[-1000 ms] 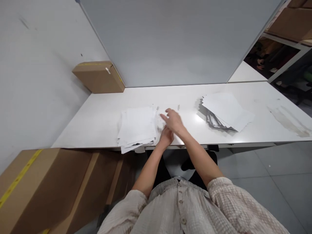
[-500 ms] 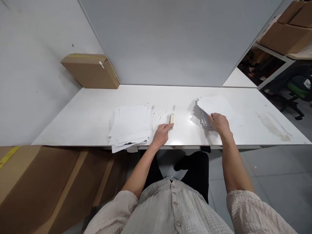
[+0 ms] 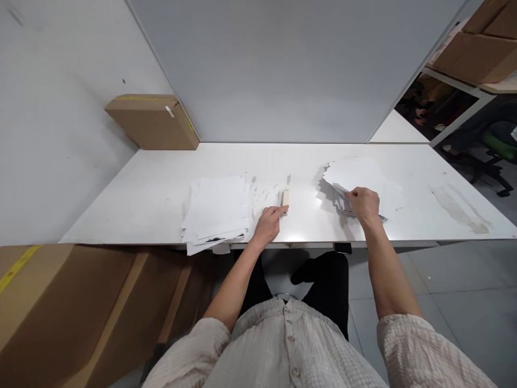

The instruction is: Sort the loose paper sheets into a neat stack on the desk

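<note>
My left hand rests on the desk with its fingers closed at the near end of a small beige stapler, which lies lengthwise away from me. To the right, my right hand pinches the near edge of some paper sheets on a loose, uneven stack of paper. The lifted sheets curl a little at their left edge. Left of the stapler lies another stack of white paper, its lower sheets jutting past the desk's front edge.
The white desk backs onto a grey panel. A flat cardboard box stands at its back left corner. Large cardboard boxes fill the floor at left. Behind on the right are a shelf with boxes and an office chair.
My right hand has turned slightly and shifted the top sheets on the right stack, so a lower corner shows beside my wrist. My left hand stays at the stapler. The view has moved slightly.
</note>
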Action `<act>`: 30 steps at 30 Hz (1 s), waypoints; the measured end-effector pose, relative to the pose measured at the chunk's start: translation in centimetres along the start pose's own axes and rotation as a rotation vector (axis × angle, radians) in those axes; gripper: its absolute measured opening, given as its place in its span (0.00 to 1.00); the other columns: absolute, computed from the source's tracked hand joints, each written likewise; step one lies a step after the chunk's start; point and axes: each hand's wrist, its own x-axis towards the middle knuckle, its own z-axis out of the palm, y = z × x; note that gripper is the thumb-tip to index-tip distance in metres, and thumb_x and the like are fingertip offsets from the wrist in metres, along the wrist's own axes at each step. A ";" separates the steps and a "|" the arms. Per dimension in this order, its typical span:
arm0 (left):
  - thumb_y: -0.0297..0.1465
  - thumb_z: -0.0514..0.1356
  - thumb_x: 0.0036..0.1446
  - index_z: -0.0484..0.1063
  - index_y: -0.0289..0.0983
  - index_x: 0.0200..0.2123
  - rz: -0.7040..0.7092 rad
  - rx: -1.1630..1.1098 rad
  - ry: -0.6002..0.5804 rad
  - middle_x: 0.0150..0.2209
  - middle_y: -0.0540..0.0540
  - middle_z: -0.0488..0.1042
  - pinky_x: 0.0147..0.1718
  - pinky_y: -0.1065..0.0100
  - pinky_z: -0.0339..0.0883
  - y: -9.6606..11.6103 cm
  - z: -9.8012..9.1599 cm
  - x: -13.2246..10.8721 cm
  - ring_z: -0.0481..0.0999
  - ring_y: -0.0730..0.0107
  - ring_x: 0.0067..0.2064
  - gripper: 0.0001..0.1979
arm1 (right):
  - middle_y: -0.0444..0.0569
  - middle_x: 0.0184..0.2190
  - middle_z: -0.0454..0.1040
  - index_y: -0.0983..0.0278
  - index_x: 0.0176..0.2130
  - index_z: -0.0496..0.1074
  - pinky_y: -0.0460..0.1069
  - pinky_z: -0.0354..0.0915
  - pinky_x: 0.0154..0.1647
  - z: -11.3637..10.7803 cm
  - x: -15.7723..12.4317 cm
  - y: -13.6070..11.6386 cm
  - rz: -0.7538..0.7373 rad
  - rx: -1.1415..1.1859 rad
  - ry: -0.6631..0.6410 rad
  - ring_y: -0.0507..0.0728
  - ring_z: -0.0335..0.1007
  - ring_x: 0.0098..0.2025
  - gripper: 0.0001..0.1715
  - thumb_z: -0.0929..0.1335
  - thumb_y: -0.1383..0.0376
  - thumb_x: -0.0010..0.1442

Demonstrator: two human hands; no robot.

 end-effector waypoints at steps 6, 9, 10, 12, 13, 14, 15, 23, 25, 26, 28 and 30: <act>0.20 0.45 0.58 0.62 0.41 0.57 0.008 -0.011 0.011 0.42 0.42 0.70 0.46 0.60 0.62 -0.1 0.1 0.0 0.67 0.63 0.44 0.25 | 0.58 0.36 0.75 0.66 0.33 0.76 0.52 0.58 0.34 -1.6 -1.7 0.4 -0.163 -0.073 0.092 0.62 0.66 0.38 0.21 0.56 0.64 0.60; 0.24 0.47 0.60 0.62 0.40 0.57 -0.009 -0.032 0.064 0.43 0.41 0.70 0.47 0.60 0.62 -0.1 0.0 0.0 0.67 0.63 0.46 0.23 | 0.56 0.42 0.74 0.65 0.38 0.74 0.53 0.59 0.40 -4.0 -3.9 -0.5 -0.193 -0.043 0.365 0.63 0.65 0.45 0.20 0.55 0.63 0.63; 0.26 0.49 0.60 0.63 0.39 0.57 -0.032 -0.056 0.104 0.43 0.41 0.70 0.48 0.60 0.62 0.0 -0.2 0.0 0.66 0.62 0.47 0.21 | 0.56 0.41 0.75 0.65 0.39 0.73 0.53 0.60 0.40 -4.9 -4.9 -0.9 -0.215 -0.005 0.414 0.62 0.66 0.44 0.20 0.55 0.62 0.64; 0.33 0.54 0.59 0.63 0.39 0.57 -0.107 -0.161 0.183 0.44 0.40 0.70 0.49 0.59 0.61 0.4 -0.6 -0.1 0.66 0.62 0.48 0.22 | 0.54 0.35 0.75 0.63 0.40 0.72 0.52 0.61 0.36 -6.6 -7.4 -1.9 -0.267 0.110 0.444 0.59 0.68 0.37 0.19 0.56 0.60 0.64; 0.35 0.56 0.57 0.62 0.40 0.58 -0.152 -0.253 0.205 0.46 0.40 0.70 0.49 0.58 0.61 0.8 -0.8 -0.2 0.66 0.61 0.50 0.24 | 0.53 0.32 0.75 0.62 0.40 0.71 0.51 0.61 0.34 -7.2 -8.7 -2.5 -0.297 0.180 0.438 0.58 0.69 0.34 0.18 0.57 0.58 0.64; 0.38 0.59 0.55 0.60 0.40 0.59 -0.192 -0.374 0.205 0.48 0.40 0.70 0.50 0.58 0.61 1.3 -1.1 -0.3 0.66 0.61 0.51 0.28 | 0.52 0.30 0.74 0.62 0.40 0.71 0.50 0.61 0.32 -7.7 -10.1 -3.1 -0.326 0.253 0.422 0.56 0.69 0.31 0.17 0.59 0.57 0.63; 0.40 0.61 0.53 0.58 0.41 0.60 -0.222 -0.519 0.186 0.51 0.39 0.69 0.50 0.58 0.61 1.8 -1.3 -0.4 0.66 0.60 0.53 0.32 | 0.50 0.29 0.74 0.61 0.40 0.71 0.49 0.61 0.30 -8.0 -11.4 -3.7 -0.348 0.325 0.403 0.56 0.68 0.28 0.16 0.60 0.56 0.62; 0.40 0.68 0.43 0.77 0.34 0.34 -0.599 -1.423 -0.029 0.34 0.43 0.79 0.45 0.56 0.68 4.3 -1.9 -1.4 0.76 0.57 0.41 0.17 | 0.47 0.26 0.74 0.62 0.32 0.74 0.49 0.64 0.29 -5.7 -11.7 -4.9 -0.345 0.702 -0.192 0.55 0.70 0.29 0.20 0.61 0.53 0.60; 0.38 0.69 0.42 0.77 0.34 0.34 -0.668 -1.474 -0.002 0.32 0.43 0.79 0.42 0.57 0.70 3.6 -2.1 -1.4 0.77 0.59 0.38 0.16 | 0.50 0.31 0.76 0.64 0.36 0.75 0.51 0.66 0.35 -4.5 -8.4 -3.2 -0.253 0.612 -0.072 0.57 0.71 0.33 0.19 0.61 0.55 0.60; 0.37 0.69 0.42 0.77 0.34 0.34 -0.692 -1.489 0.013 0.32 0.43 0.79 0.41 0.57 0.70 3.3 -2.1 -1.3 0.78 0.59 0.37 0.16 | 0.52 0.35 0.76 0.64 0.39 0.75 0.53 0.65 0.39 -3.9 -6.6 -2.1 -0.201 0.509 0.045 0.58 0.71 0.37 0.18 0.62 0.56 0.60; 0.35 0.70 0.41 0.76 0.34 0.34 -0.728 -1.512 0.053 0.31 0.44 0.79 0.40 0.57 0.71 2.6 -2.1 -1.1 0.78 0.60 0.36 0.16 | 0.57 0.44 0.74 0.66 0.44 0.73 0.56 0.62 0.46 -2.6 -3.1 0.2 -0.117 0.266 0.182 0.62 0.68 0.46 0.18 0.63 0.60 0.58; 0.35 0.70 0.41 0.76 0.34 0.35 -0.734 -1.538 0.088 0.32 0.44 0.79 0.42 0.57 0.71 2.1 -1.9 -1.0 0.78 0.60 0.38 0.16 | 0.58 0.49 0.71 0.66 0.47 0.71 0.56 0.60 0.47 -1.7 -0.4 2.0 -0.106 0.100 0.106 0.64 0.65 0.50 0.22 0.65 0.59 0.54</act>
